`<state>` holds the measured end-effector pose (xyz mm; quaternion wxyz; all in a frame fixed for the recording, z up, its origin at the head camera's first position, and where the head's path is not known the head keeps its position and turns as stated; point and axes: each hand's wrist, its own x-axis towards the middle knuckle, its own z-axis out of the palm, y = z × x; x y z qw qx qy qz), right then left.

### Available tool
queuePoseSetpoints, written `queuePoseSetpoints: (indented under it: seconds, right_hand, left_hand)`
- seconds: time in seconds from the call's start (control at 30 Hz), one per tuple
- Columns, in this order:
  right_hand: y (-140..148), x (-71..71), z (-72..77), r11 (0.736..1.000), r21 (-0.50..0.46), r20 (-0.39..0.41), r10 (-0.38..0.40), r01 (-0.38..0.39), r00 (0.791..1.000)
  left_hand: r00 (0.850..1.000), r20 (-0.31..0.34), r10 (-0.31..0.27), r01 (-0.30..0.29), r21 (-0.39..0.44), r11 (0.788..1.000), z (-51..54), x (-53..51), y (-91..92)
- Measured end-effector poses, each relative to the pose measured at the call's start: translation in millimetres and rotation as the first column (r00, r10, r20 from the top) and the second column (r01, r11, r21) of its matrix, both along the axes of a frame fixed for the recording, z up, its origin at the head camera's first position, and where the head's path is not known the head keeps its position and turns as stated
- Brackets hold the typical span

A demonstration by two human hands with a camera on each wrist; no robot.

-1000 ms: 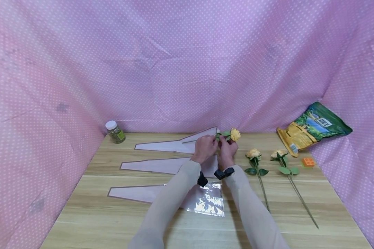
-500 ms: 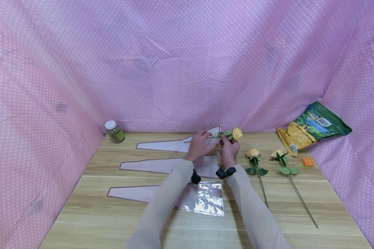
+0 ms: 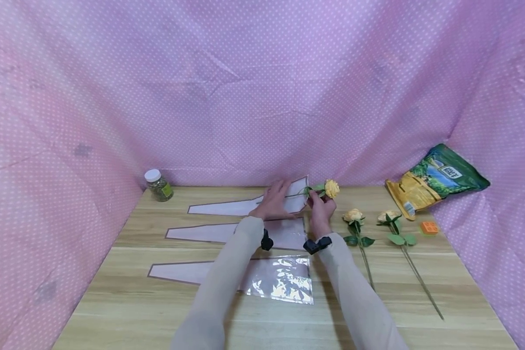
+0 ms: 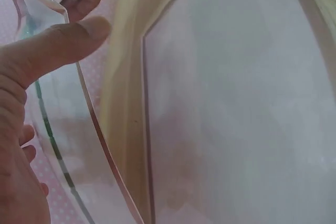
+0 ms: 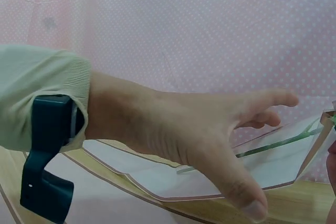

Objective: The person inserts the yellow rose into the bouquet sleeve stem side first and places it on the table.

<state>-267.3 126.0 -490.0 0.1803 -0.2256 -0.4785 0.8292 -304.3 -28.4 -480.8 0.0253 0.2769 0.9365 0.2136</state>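
Note:
A yellow rose lies with its stem inside the farthest clear flower sleeve; its bloom and leaves are outside the wide mouth. My right hand pinches the rose just below the bloom, at the sleeve's mouth; exactly what its fingertips cover is partly hidden. Over the same sleeve my left hand is spread, thumb toward the near edge and fingers toward the far edge. In the right wrist view the green stem shows through the plastic beyond the left hand.
Two more sleeves, a middle one and a near one, lie flat. Two roses, one and another, rest at right. Around them are an orange block, a green-yellow bag and a white-capped jar.
My left hand has let go near the sleeve's mouth, moved left along the sleeve and spread its fingers. My right hand still pinches the rose in nearly the same place.

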Motion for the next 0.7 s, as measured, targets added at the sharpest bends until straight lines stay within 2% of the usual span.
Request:
queuePoseSetpoints:
  seconds: [0.17, 0.47, 0.7]
  right_hand:
    - [-1.2, 1.2, 1.3, 1.0, 0.017, 0.003, 0.01, -0.01, 1.0]
    - [2.9, 3.7, 4.9, 0.994, 0.113, 0.017, 0.006, -0.008, 1.0]
    - [7.4, 5.5, 5.1, 0.992, 0.1, 0.042, 0.069, -0.073, 0.997]
  left_hand:
    - [1.0, -0.009, -0.005, 0.005, -0.018, 1.0, -1.2, -1.1, 0.7]
    - [1.0, 0.013, 0.012, -0.012, -0.016, 1.0, 0.0, 0.0, -0.7]
    - [1.0, 0.006, 0.0, 0.0, 0.021, 1.0, -4.3, -1.1, -2.4]
